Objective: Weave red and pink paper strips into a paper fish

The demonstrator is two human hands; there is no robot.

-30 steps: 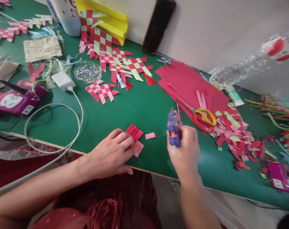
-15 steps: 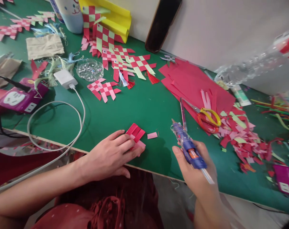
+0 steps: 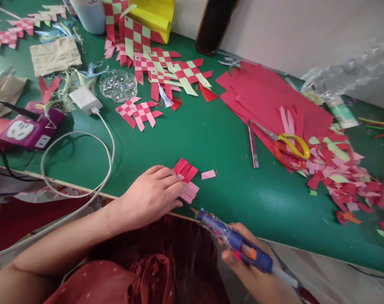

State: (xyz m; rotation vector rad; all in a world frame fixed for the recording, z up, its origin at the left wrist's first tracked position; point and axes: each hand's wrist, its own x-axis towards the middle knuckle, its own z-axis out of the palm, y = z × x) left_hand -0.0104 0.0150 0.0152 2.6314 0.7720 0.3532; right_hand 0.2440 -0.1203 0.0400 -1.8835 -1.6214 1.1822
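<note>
- The left hand (image 3: 154,198) lies over the red and pink paper piece (image 3: 190,193) near the counter's (image 3: 160,143) front edge, fingers close together; their undersides are hidden, so whether they pinch or only press cannot be told.
- The right hand (image 3: 255,280) is clamped on the blue glue gun (image 3: 219,228), whose nozzle (image 3: 193,210) points toward the paper, just beside its near corner.
- The step in hand seems to be putting glue on the paper. Good pressure would be light and even, so the strips lie flat without buckling.
- The nozzle sits near the left fingertips; as it may be hot, drawing the fingers back toward the far strips would be wise.
- A thin bead, kept inside the edge, should suit such small paper best; too much would likely ooze out onto the counter.
- Tilting the gun so only its tip meets the paper should keep the line neat.
- The small pink slip (image 3: 208,174) lies loose just beside the piece, so a sleeve or stray glue could catch it.
- The scissors (image 3: 291,145) and the purple tool (image 3: 252,145) lie well apart, leaving elbow room.
</note>
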